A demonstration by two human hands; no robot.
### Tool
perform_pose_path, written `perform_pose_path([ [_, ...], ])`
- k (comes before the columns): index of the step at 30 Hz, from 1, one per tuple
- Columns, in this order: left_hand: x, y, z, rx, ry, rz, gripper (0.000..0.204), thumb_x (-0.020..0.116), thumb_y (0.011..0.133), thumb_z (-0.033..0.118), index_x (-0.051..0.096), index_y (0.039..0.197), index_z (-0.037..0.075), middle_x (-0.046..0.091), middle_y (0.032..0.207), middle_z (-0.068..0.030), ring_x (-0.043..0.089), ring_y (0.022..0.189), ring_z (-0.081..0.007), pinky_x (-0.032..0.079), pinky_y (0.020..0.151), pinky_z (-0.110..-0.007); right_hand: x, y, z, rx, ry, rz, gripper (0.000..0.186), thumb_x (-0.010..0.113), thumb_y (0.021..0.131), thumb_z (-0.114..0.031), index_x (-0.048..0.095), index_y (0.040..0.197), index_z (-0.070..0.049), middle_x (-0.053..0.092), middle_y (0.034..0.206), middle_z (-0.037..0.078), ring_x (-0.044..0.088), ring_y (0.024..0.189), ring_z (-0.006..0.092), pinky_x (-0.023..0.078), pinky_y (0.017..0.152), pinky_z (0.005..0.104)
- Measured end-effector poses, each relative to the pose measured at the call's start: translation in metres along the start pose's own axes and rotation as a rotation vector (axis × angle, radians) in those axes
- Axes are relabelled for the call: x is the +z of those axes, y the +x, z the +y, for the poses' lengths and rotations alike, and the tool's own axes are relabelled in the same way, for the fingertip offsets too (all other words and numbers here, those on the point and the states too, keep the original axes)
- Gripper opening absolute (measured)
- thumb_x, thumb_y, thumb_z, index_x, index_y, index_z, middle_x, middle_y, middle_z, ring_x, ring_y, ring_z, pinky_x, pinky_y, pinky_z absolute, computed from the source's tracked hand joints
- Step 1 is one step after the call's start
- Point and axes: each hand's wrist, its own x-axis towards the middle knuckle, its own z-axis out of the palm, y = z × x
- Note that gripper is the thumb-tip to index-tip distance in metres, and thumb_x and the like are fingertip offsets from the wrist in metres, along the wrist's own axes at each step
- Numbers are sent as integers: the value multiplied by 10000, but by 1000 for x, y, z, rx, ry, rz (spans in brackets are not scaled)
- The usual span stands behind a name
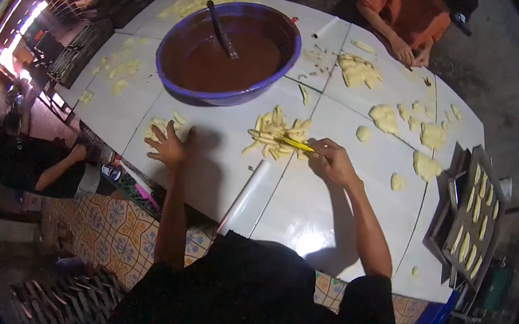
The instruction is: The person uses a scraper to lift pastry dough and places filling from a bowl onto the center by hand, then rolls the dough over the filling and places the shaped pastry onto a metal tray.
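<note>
My left hand (pixel 166 145) is spread open on the white tiled table, touching a small group of pale dough pieces (pixel 155 126). My right hand (pixel 331 159) grips a thin yellow tool (pixel 298 144), perhaps a cutter, whose end rests on a heap of short pale dough strips (pixel 274 125). Just below the heap lies a white pipe-like roller (pixel 244 194). Beyond my hands stands a large purple basin (pixel 166 78) of brown mixture (pixel 216 65), with a dark utensil (pixel 222 33) in it.
Dough lumps (pixel 427 165) dot the table's right half. Metal trays (pixel 477 215) with long dough pieces sit at the right edge. A person (pixel 404 15) in orange works at the far side, hands on the table; another person (pixel 29 161) in dark clothing is at the left.
</note>
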Motion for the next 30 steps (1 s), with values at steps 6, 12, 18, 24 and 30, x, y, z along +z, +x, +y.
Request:
perform_pose_path([
  [6,20,25,-36,97,-1,-61,724,538,749,694,467,1315,249,261,1472,-192,82,1332,-546,142,919,-776,-10,-16,-32,233,267,205,218,576,837,-56,649,1032,7,613,975,157,603,893,277,475,788,340],
  [12,51,-34,12,435,95,58,505,571,822,501,571,1181,145,466,1325,-145,264,1325,-420,273,964,-654,27,-81,-30,346,373,378,99,564,857,-9,630,873,63,608,968,128,578,935,202,450,795,285],
  [18,12,-101,40,558,-126,129,271,651,818,249,571,981,48,485,1234,-228,389,1238,-391,278,995,-586,55,-103,-86,554,633,612,160,574,895,-97,636,915,49,607,870,62,519,753,94,422,654,228],
  [24,7,-105,34,111,-1035,-60,184,595,863,200,540,923,35,523,957,-138,510,941,-276,419,827,-449,72,-93,-127,612,1070,685,256,482,956,-121,505,1177,6,617,812,56,546,635,98,439,581,224],
  [30,-66,-137,114,-655,-2142,-1261,128,558,879,99,525,983,32,512,851,-82,495,699,-164,410,548,-247,82,-96,-158,596,663,455,285,410,970,-134,395,1233,-27,583,742,100,555,637,129,456,529,277],
])
